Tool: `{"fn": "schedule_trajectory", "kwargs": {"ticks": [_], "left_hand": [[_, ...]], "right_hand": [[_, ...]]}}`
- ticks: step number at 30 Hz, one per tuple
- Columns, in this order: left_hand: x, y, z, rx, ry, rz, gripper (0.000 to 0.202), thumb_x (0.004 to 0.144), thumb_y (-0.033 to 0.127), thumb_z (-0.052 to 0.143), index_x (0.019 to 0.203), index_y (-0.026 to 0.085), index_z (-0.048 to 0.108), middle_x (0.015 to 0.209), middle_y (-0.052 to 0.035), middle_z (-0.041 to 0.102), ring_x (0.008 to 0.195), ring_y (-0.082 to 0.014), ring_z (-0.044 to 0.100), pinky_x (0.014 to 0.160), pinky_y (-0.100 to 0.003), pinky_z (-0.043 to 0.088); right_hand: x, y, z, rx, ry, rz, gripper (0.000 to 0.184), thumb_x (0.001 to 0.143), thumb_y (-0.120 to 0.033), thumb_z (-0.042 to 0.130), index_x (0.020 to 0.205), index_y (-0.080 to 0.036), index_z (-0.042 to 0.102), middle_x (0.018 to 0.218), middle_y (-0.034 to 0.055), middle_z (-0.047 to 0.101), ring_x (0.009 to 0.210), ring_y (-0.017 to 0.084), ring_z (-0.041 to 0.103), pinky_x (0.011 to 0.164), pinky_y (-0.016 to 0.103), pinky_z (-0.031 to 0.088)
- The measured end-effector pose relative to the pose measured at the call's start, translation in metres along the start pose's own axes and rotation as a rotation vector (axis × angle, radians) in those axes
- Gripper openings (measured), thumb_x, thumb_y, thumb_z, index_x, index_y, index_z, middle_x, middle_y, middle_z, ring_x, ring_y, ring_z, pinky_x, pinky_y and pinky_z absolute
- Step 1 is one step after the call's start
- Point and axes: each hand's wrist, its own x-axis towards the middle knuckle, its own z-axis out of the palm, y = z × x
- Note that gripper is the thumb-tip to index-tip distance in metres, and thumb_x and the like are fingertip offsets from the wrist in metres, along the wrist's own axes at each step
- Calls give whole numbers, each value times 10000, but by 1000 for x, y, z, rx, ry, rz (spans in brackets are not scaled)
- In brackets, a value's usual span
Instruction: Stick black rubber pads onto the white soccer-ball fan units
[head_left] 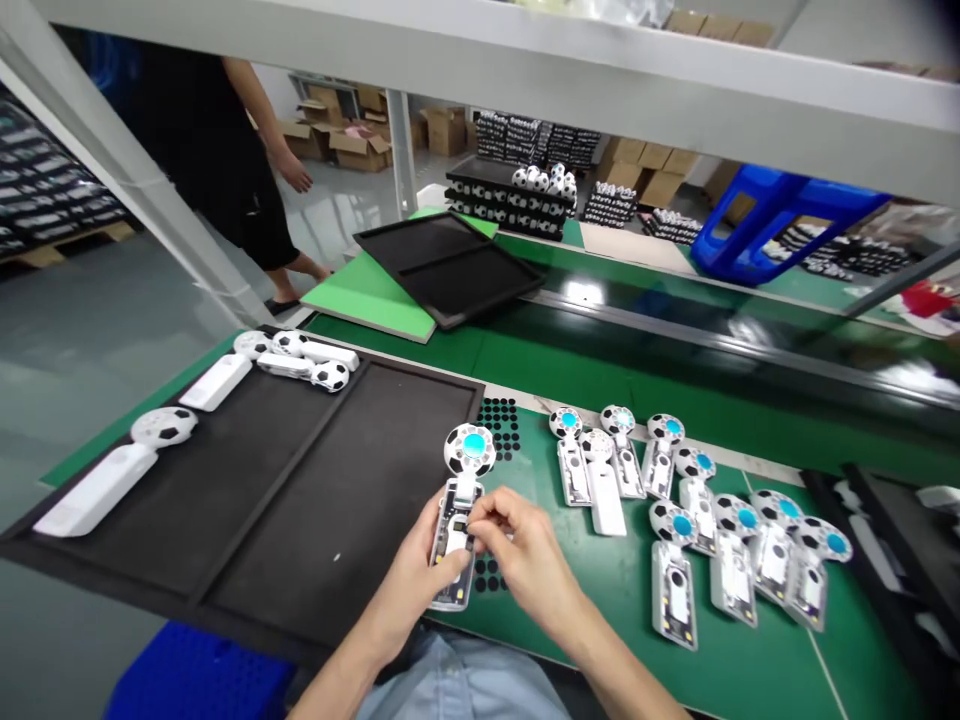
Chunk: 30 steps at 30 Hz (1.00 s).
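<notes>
Two hands hold a clear-cased football-pattern handheld fan (461, 490) above the right edge of a black foam tray (330, 500): left hand (411, 580) closed around the casing, right hand (521, 555) pinching its inner part. Long axis points away from the person, fan head foremost.

Soccer-ball handheld fan (450, 570) held upright in left hand (409, 590); its clear casing pinched by fingertips (480, 520) of right hand (521, 555); black foam tray (337, 490) just left, white fans (97, 490) lying on it; clear-backed fans (675, 595) laid out on green mat (739, 650) at right.
</notes>
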Motion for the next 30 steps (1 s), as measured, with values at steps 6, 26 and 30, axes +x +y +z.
{"fn": "schedule_trajectory", "kwargs": {"ticks": [6,26,30], "left_hand": [[-4,-2,-7,188,21,115,627,688,122,578,1292,182,420,1286,-57,524,1232,-248,417,1018,-291,335],[-10,-5,-6,179,16,169,636,687,144,592,1296,151,413,1326,-86,491,1247,-251,408,1064,-327,286],[-12,-5,-6,182,9,151,659,693,166,587,1317,130,378,1350,-104,461,1260,-258,390,1074,-340,269]], "right_hand": [[-11,-8,13,-138,83,-61,147,810,-126,512,709,-199,591,736,-11,559,688,125,536,628,223,390],[-19,-8,26,-293,113,-98,172,832,-168,456,700,-209,558,704,-4,547,665,140,538,607,240,372],[-21,-7,25,-305,97,-94,165,829,-152,466,701,-204,556,715,-3,556,683,141,541,626,244,375]]}}
